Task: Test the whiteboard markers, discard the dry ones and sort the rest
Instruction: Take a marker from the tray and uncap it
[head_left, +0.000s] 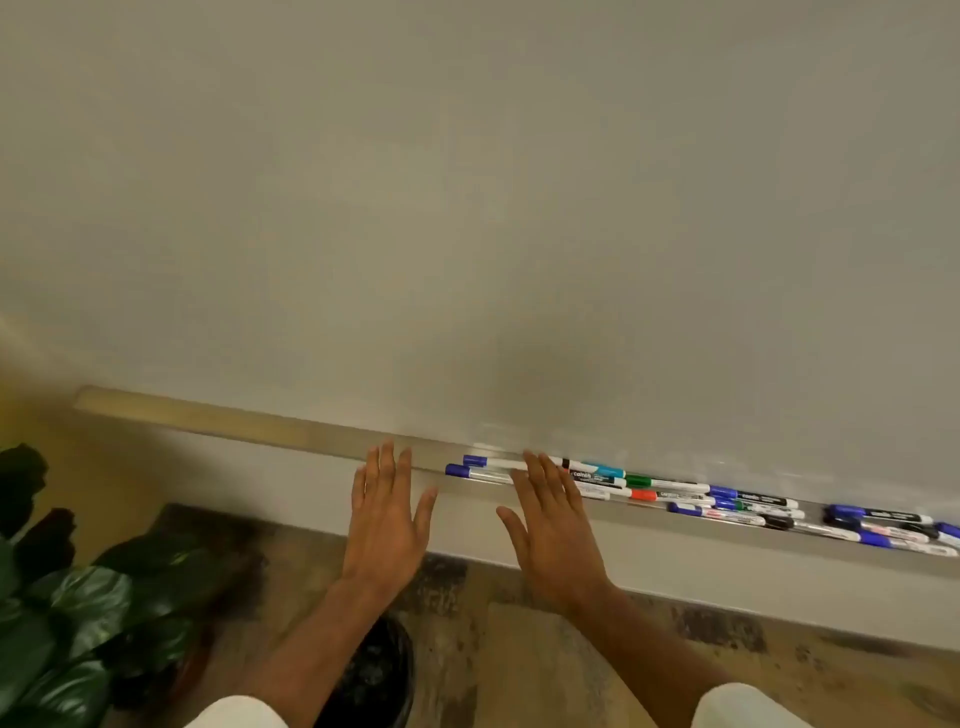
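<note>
A blank whiteboard (467, 208) fills the upper view. Along its lower edge runs a metal tray (311, 434). Several capped markers (675, 491) lie in the tray's right part, with blue, black, green, red and light blue caps. My left hand (387, 514) hovers flat with straight spread fingers, its fingertips near the tray just left of the markers, holding nothing. My right hand (553, 525) is also flat and empty, its fingertips over the leftmost blue-capped markers (475, 466); whether they touch is unclear.
A dark-leaved plant (62, 597) stands at the lower left. A round black bin (374, 675) sits on the patterned floor (545, 649) below my left forearm. The left stretch of the tray holds no markers.
</note>
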